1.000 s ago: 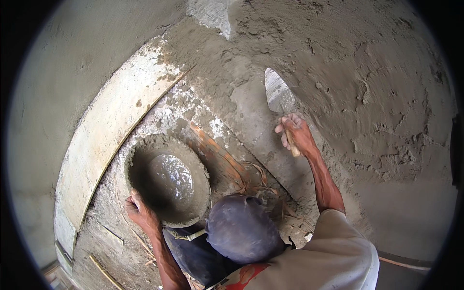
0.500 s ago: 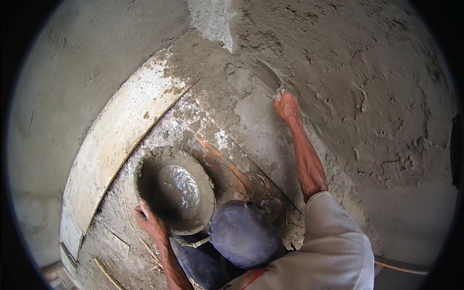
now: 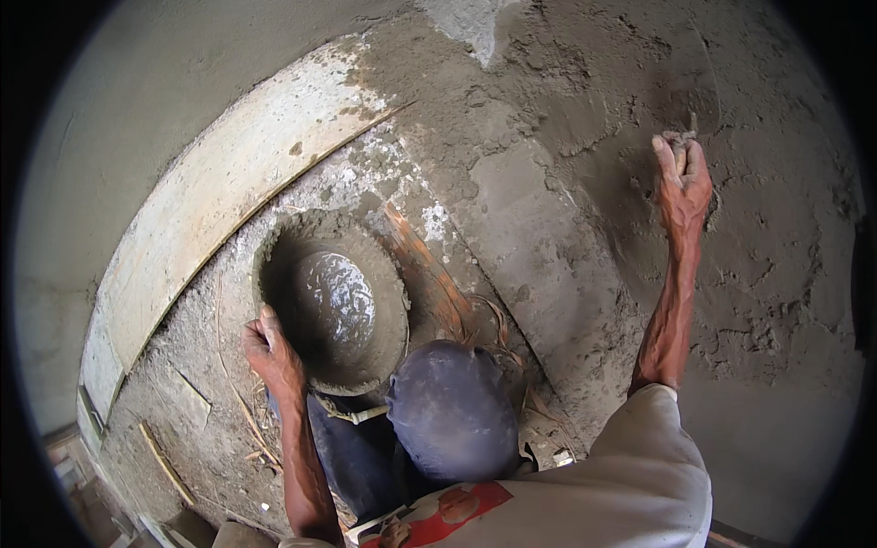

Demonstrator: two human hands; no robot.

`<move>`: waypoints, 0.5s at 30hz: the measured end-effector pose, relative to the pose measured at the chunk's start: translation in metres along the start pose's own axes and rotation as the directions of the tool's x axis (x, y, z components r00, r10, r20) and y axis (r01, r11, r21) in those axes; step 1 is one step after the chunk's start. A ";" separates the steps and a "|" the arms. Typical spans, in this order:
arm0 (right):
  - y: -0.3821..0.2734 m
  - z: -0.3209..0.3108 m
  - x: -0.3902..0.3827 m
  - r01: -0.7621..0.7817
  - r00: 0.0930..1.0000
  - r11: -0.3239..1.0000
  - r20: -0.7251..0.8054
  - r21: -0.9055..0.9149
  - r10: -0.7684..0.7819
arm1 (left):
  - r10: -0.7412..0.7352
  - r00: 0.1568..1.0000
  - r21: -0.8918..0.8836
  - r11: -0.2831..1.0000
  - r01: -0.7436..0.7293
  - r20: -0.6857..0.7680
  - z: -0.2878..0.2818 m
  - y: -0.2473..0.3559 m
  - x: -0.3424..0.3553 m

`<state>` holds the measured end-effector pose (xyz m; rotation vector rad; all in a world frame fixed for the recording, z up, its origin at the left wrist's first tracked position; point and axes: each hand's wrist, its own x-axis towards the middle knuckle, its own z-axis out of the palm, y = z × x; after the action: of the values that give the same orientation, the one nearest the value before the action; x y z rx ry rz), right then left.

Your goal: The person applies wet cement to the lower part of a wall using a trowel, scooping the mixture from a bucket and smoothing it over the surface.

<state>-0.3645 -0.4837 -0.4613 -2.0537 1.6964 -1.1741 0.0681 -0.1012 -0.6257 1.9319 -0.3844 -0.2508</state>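
Observation:
My left hand [image 3: 274, 356] grips the near left rim of a round, mortar-caked bucket [image 3: 395, 283], its thumb over the edge. Shiny wet mortar [image 3: 338, 297] lies at the bottom of the bucket, which is tilted by my knee. Out to the right, my right hand [image 3: 683, 187] is closed around the handle of a trowel [image 3: 681, 161], held against the plastered wall [image 3: 767, 192]. The trowel's blade is barely visible from this angle. Rough, wet-looking plaster with ridges and smeared patches surrounds that hand.
A long pale board [image 3: 228, 164] lies along the left wall. Reddish-brown wood strips [image 3: 429, 265] lie beyond my bent knee [image 3: 452, 411]. Thin sticks [image 3: 167, 466] and debris litter the floor on the left. A pale bare patch [image 3: 470, 26] shows in the far corner.
My right hand and the trowel have swung right, from the far corner area onto the right wall. My left hand stays on the bucket rim; the view has shifted a little.

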 end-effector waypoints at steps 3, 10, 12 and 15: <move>-0.034 0.010 -0.055 0.116 0.942 0.993 0.317 0.003 -0.111 | 0.037 0.999 0.127 0.991 -0.037 -0.002 0.016 0.014 -0.006; -0.091 0.167 -0.209 0.568 0.440 0.812 0.783 0.137 -0.440 | 0.067 0.997 0.201 0.977 -0.071 0.028 0.020 0.041 -0.028; -0.104 0.207 -0.228 0.657 0.385 0.744 0.794 0.122 -0.470 | 0.139 0.990 0.197 0.970 -0.144 0.038 0.018 0.035 -0.032; -0.101 0.244 -0.255 0.780 0.206 0.595 0.817 0.195 -0.539 | 0.167 0.985 0.185 0.967 -0.174 0.052 0.013 0.027 -0.035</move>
<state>-0.1249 -0.2963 -0.6670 -2.9294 0.4187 0.1243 0.0273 -0.1086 -0.6063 2.0681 -0.6145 -0.1404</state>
